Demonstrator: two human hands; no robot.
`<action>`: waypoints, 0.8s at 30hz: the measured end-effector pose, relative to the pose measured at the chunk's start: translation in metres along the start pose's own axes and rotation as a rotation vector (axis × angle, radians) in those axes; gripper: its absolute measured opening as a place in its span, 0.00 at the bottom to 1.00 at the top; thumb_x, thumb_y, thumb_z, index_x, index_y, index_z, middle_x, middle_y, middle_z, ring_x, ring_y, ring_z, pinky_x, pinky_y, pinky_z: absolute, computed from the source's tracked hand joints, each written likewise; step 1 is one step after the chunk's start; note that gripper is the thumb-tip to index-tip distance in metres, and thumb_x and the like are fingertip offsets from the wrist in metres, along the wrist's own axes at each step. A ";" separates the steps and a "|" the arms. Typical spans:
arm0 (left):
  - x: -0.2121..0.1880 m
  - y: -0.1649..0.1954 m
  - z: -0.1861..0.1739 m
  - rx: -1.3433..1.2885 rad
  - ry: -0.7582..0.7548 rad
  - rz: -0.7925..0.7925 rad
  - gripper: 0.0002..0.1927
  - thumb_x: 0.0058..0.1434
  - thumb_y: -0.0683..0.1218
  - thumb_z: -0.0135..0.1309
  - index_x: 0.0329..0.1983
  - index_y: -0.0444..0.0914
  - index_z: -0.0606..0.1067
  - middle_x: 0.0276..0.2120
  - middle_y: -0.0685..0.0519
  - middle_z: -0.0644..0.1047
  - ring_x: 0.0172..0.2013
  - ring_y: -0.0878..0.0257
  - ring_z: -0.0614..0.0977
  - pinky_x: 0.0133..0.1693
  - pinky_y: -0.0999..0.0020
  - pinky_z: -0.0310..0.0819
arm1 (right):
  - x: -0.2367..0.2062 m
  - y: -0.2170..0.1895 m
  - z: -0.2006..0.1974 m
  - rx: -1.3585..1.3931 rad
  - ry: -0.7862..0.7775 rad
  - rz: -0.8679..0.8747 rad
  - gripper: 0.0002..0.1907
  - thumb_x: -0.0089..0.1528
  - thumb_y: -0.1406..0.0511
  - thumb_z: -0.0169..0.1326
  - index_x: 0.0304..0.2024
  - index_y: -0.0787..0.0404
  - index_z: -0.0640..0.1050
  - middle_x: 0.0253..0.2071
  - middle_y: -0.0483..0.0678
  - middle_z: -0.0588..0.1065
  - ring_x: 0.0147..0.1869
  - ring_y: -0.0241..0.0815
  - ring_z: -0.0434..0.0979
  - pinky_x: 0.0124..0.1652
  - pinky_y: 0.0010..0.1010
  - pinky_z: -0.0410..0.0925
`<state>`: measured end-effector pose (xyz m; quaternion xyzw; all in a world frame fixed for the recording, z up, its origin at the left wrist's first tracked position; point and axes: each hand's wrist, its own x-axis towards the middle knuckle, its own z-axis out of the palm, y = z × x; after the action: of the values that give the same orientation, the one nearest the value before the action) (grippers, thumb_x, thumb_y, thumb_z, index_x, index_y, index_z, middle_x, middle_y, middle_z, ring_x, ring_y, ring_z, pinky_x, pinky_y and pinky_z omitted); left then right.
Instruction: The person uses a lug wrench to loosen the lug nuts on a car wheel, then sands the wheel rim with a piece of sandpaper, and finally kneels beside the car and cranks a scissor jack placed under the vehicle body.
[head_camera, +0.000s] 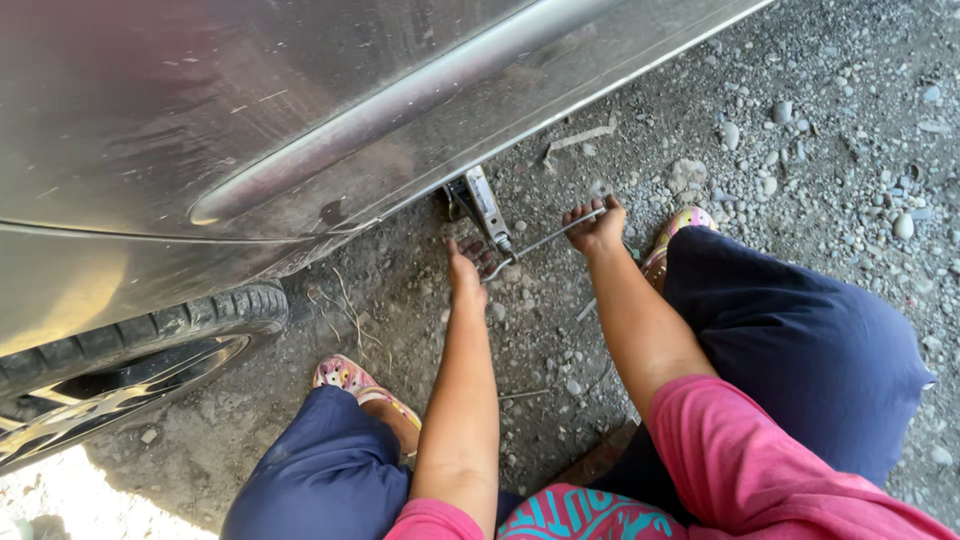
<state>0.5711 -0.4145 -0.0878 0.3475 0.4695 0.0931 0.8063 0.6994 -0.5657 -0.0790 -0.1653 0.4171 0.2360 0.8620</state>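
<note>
Head view: we see the left hand (467, 268) w/ fingers curled round the near end of a thin metal crank rod (545, 240), right by the scissor jack (482, 205) under the grey car sill (420, 190). Right hand (596, 228) is fisted tight on the rod's far end. Jack sits on gravel (800, 150), tyre (190, 320) well to the left.

Jack (480, 205) sat under the car (250, 110), hands just before it.
The tyre (140, 335) lay to the left; the crank rod (545, 240) ran right from the jack to the right hand (597, 228), the left hand (466, 270) beside it.
</note>
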 end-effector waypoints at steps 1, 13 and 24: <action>0.001 -0.002 0.002 -0.002 0.006 -0.003 0.34 0.69 0.70 0.31 0.56 0.40 0.71 0.42 0.52 0.77 0.36 0.58 0.78 0.35 0.59 0.72 | 0.000 -0.002 0.000 0.031 -0.026 0.009 0.17 0.62 0.47 0.48 0.32 0.49 0.63 0.24 0.42 0.58 0.31 0.45 0.61 0.38 0.41 0.61; 0.001 -0.003 0.010 0.302 0.034 0.155 0.31 0.70 0.67 0.34 0.56 0.40 0.71 0.40 0.51 0.77 0.39 0.58 0.77 0.38 0.60 0.73 | -0.002 -0.010 0.003 -0.094 0.180 -0.052 0.21 0.66 0.50 0.51 0.30 0.52 0.60 0.21 0.40 0.50 0.21 0.37 0.47 0.28 0.32 0.52; -0.023 -0.009 -0.059 0.186 0.130 -0.053 0.32 0.66 0.74 0.32 0.50 0.48 0.74 0.37 0.61 0.77 0.36 0.64 0.76 0.37 0.58 0.64 | -0.065 0.079 0.030 -0.510 0.066 -0.929 0.09 0.60 0.62 0.56 0.27 0.58 0.76 0.21 0.38 0.60 0.25 0.34 0.57 0.26 0.31 0.54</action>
<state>0.5087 -0.4043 -0.0963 0.4017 0.5364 0.0499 0.7406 0.6407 -0.5025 -0.0164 -0.5443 0.2561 -0.0819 0.7946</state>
